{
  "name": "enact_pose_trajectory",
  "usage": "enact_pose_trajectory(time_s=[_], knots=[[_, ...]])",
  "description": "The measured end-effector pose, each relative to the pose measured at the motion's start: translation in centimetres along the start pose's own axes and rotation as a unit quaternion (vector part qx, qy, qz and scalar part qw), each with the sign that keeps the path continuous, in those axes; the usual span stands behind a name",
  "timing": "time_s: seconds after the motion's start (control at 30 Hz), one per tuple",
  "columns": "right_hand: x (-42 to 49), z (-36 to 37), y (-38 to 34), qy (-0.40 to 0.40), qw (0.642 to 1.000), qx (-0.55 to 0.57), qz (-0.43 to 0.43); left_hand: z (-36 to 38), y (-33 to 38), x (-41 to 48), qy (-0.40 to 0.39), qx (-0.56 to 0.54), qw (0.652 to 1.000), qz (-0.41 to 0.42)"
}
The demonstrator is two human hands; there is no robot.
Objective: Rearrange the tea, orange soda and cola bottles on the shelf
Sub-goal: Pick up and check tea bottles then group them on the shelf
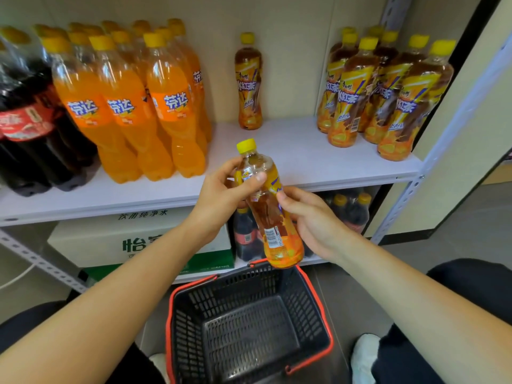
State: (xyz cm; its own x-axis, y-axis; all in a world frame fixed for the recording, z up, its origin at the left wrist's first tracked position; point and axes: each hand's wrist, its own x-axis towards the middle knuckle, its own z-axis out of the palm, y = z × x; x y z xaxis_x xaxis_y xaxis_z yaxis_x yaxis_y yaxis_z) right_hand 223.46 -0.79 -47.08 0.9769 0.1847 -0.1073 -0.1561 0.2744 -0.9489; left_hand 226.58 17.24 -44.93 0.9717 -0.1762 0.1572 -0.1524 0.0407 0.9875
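Tea bottle (273,217) tilted in fingers (255,180): left hand (221,198) upper, right hand (313,220) lower

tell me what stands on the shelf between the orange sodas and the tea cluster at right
One lone tea bottle, upright at the back; bare white shelf on both sides of it, in the head view.

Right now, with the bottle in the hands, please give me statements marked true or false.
1. The left hand and the right hand both hold one tea bottle. True.
2. This bottle has no cap. False: a yellow cap is on it.
3. The basket is white. False: it is black with a red rim.
4. A lone tea bottle stands between the orange soda bottles and the tea group. True.
5. The cola bottles stand at the right end of the shelf. False: at the left end.
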Motion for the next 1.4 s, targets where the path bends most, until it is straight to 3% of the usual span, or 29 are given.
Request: enact_pose_trajectory(time_s=[0.2,0.47,0.63,0.7,0.8,1.0,1.17,1.27,1.4], knots=[[0.0,0.0,0.0,0.031,0.998,0.040,0.027,-1.2,0.2,0.8,-0.083,-0.078,0.993,-0.027],[0.0,-0.4,0.0,-0.076,0.997,0.010,0.020,-0.1,0.0,0.3,0.001,-0.028,0.999,0.035],[0.1,-0.8,0.0,-0.025,1.000,0.015,0.001,-0.7,0.3,0.7,-0.044,-0.036,0.998,0.013],[0.2,-0.8,0.0,-0.025,0.999,0.033,0.014,-1.2,0.5,1.0,-0.024,-0.034,0.999,0.005],[0.1,-0.7,-0.1,-0.054,0.997,0.049,0.036,-1.4,0.4,1.3,-0.001,-0.049,0.999,-0.007],[-0.2,-0.3,-0.2,-0.099,0.992,0.050,0.053,-1.4,1.0,1.1,-0.040,-0.066,0.997,-0.031],[-0.6,0.2,0.2,-0.136,0.985,0.034,0.102,-1.6,1.6,0.9,-0.044,-0.067,0.997,-0.004],[-0.4,0.3,-0.1,-0.116,0.989,0.014,0.089,-1.5,1.8,0.6,-0.033,-0.060,0.997,0.019],[-0.3,0.5,-0.7,-0.048,0.998,-0.037,0.010,-1.1,2.0,0.3,-0.025,-0.056,0.998,0.034]])
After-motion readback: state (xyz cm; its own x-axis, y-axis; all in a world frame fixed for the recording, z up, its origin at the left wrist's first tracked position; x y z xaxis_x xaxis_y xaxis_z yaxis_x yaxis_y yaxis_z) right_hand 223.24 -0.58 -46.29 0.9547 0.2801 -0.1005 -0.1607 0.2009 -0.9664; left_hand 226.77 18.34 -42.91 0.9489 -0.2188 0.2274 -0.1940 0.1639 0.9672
